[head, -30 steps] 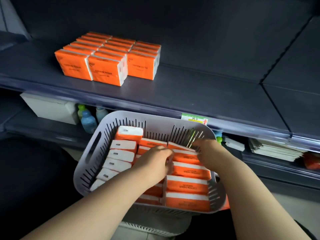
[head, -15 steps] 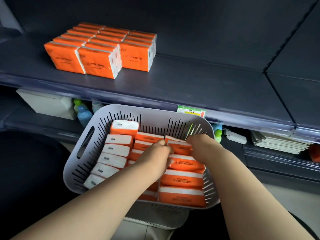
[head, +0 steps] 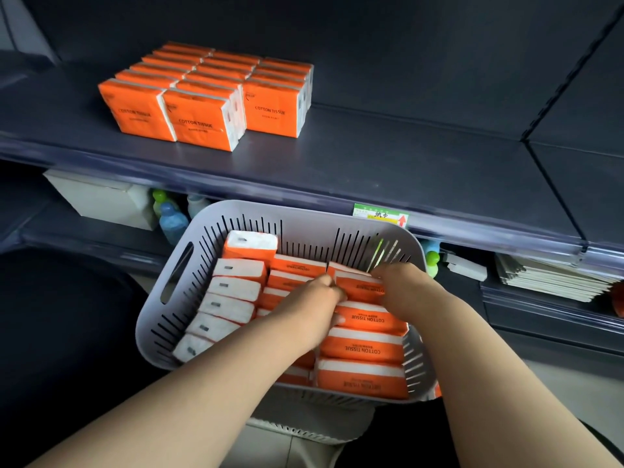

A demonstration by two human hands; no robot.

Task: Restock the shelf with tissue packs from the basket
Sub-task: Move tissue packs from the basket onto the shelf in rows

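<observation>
1. gripping one orange tissue pack point(head: 359, 287) from both ends is the step in hand: the left hand point(head: 315, 304) presses its near-left edge and the right hand point(head: 393, 282) curls over its far-right end, inside the grey basket point(head: 202, 231).
2. the fingers point(head: 329, 290) of both hands are bent in against that pack; it looks pinched between the two hands, though the right fingertips are hidden behind it, so i cannot tell how firm the hold is.
3. the pack sits in the right-hand column, near the back wall, packed tight against the pack in front point(head: 368, 319) and the middle column beside it. lifting straight up should keep the neighbours from dragging along.
4. squeeze lightly; the soft wrapping likely dents and slips, so hold the short ends rather than the flat face.
5. the shelf point(head: 371, 163) above holds three rows of stocked packs point(head: 209, 96) at the left, with bare board to their right. the natural spot is just beside the rightmost row, standing upright with the printed face forward to match.
6. many packs remain in the basket, so the job seems far from finished.
</observation>
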